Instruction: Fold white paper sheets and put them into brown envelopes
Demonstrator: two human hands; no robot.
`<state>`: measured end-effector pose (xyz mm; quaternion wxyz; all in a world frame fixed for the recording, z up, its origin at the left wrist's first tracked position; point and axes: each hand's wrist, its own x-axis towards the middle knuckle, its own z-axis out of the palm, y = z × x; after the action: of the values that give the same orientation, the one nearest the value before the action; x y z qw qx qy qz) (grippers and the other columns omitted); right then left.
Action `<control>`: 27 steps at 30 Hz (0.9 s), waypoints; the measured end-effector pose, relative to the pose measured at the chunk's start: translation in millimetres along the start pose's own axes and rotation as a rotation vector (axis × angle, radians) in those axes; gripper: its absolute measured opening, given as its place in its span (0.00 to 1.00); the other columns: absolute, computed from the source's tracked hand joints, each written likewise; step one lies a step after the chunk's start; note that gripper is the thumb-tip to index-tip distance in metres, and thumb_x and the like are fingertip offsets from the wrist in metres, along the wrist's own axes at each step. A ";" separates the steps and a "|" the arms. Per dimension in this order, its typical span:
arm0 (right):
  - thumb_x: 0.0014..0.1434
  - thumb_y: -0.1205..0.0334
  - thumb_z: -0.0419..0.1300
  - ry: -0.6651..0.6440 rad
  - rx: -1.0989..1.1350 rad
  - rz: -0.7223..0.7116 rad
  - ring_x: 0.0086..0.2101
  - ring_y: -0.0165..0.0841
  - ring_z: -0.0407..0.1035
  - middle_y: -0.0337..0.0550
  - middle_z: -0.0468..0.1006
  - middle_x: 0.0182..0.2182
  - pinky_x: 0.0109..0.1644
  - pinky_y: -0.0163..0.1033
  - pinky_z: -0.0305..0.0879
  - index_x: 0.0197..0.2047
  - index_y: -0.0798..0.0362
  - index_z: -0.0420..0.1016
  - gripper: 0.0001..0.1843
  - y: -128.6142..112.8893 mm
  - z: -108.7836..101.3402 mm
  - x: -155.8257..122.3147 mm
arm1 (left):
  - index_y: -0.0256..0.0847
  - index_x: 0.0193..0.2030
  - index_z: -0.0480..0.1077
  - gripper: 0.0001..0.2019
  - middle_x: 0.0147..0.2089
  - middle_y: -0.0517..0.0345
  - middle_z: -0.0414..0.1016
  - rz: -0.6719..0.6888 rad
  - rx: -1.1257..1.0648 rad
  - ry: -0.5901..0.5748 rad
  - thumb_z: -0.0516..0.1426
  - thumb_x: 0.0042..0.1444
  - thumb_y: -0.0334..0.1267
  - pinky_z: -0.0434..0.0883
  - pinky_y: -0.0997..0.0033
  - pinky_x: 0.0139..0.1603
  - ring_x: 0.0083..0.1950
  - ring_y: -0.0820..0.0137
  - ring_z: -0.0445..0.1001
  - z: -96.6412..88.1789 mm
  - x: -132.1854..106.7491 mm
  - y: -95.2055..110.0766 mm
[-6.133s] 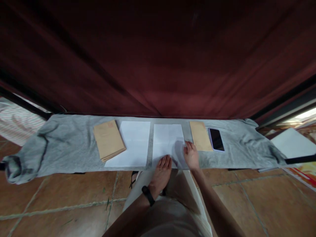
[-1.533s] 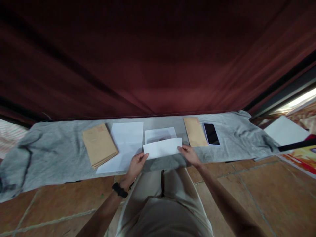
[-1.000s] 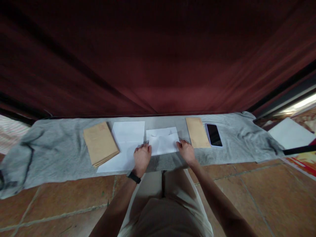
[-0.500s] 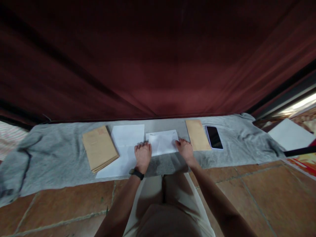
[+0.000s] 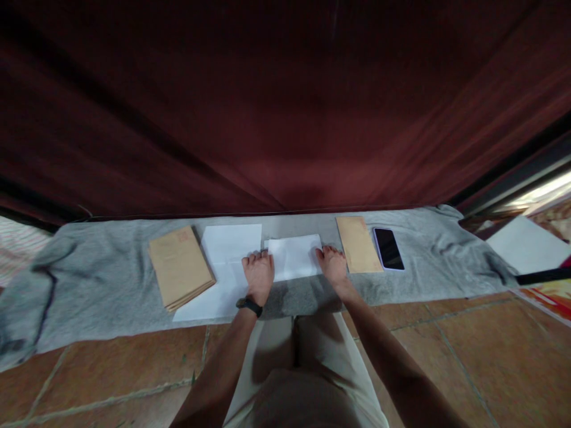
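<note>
A folded white sheet of paper (image 5: pixel 295 258) lies crosswise on the grey cloth in front of me. My left hand (image 5: pixel 259 273) is at its left end, fingers curled and thumb against the paper's edge. At the right end my right hand (image 5: pixel 332 264) holds the sheet in the same way, thumb toward the paper. The undersides of both hands are hidden. Left of the folded sheet lies flat white paper (image 5: pixel 227 291), partly under a stack of brown envelopes (image 5: pixel 181 264). A single brown envelope (image 5: pixel 359 244) rests just right of my right hand.
A phone (image 5: pixel 389 249) with a pale purple edge lies beyond the single envelope. Grey cloth (image 5: pixel 432 255) covers the narrow surface. A dark red curtain (image 5: pixel 285 119) hangs behind it. At far right are a white sheet (image 5: pixel 529 242) and a colourful printed item (image 5: pixel 548 300).
The upper part of the sheet between my hands has come down and lies flatter, with a straighter top edge. Both hands stay at its ends.
</note>
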<state>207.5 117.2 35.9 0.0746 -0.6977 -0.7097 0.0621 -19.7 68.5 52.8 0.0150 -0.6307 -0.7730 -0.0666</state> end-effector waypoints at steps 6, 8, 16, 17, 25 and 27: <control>0.73 0.52 0.50 0.051 -0.043 -0.024 0.45 0.42 0.76 0.56 0.81 0.44 0.53 0.45 0.62 0.46 0.56 0.77 0.19 -0.7 5.4 -1.2 | 0.34 0.50 0.75 0.19 0.42 0.40 0.79 0.013 0.012 0.002 0.46 0.69 0.39 0.59 0.53 0.55 0.52 0.53 0.73 2.7 0.8 0.1; 0.73 0.52 0.50 0.064 -0.045 -0.023 0.46 0.42 0.75 0.57 0.81 0.45 0.53 0.45 0.62 0.48 0.56 0.75 0.19 -1.1 7.0 -2.2 | 0.34 0.50 0.75 0.19 0.42 0.40 0.79 0.014 0.014 -0.002 0.45 0.69 0.39 0.59 0.53 0.55 0.53 0.52 0.73 2.7 1.2 0.4; 0.74 0.53 0.46 0.116 0.002 -0.027 0.47 0.46 0.73 0.60 0.79 0.45 0.52 0.48 0.60 0.52 0.58 0.71 0.20 -1.9 10.4 -4.1 | 0.33 0.52 0.72 0.18 0.43 0.39 0.79 -0.024 0.014 -0.004 0.45 0.69 0.40 0.60 0.55 0.54 0.52 0.53 0.73 4.1 -1.2 2.6; 0.74 0.53 0.45 0.121 0.007 -0.029 0.47 0.46 0.73 0.60 0.79 0.46 0.52 0.48 0.60 0.52 0.59 0.71 0.20 -1.8 10.6 -4.3 | 0.33 0.52 0.72 0.19 0.43 0.39 0.79 -0.024 0.018 0.005 0.45 0.69 0.40 0.60 0.55 0.53 0.52 0.53 0.73 4.8 -1.8 2.7; 0.74 0.55 0.46 0.125 -0.012 -0.046 0.48 0.46 0.71 0.60 0.78 0.47 0.53 0.47 0.60 0.56 0.59 0.69 0.20 -1.5 10.9 -5.3 | 0.31 0.56 0.68 0.19 0.48 0.37 0.77 -0.043 0.028 0.055 0.44 0.69 0.40 0.63 0.53 0.55 0.52 0.51 0.72 6.7 -3.3 3.7; 0.74 0.54 0.46 0.125 -0.018 -0.048 0.48 0.46 0.72 0.60 0.78 0.47 0.53 0.47 0.60 0.56 0.59 0.69 0.20 -1.6 10.5 -5.7 | 0.31 0.62 0.65 0.21 0.56 0.35 0.74 0.009 -0.013 0.075 0.43 0.69 0.38 0.62 0.49 0.59 0.58 0.50 0.70 5.1 -6.5 9.6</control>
<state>204.0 111.6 25.9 0.1141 -0.6836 -0.7208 0.0100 -8.7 64.6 47.8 0.0400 -0.6314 -0.7686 -0.0951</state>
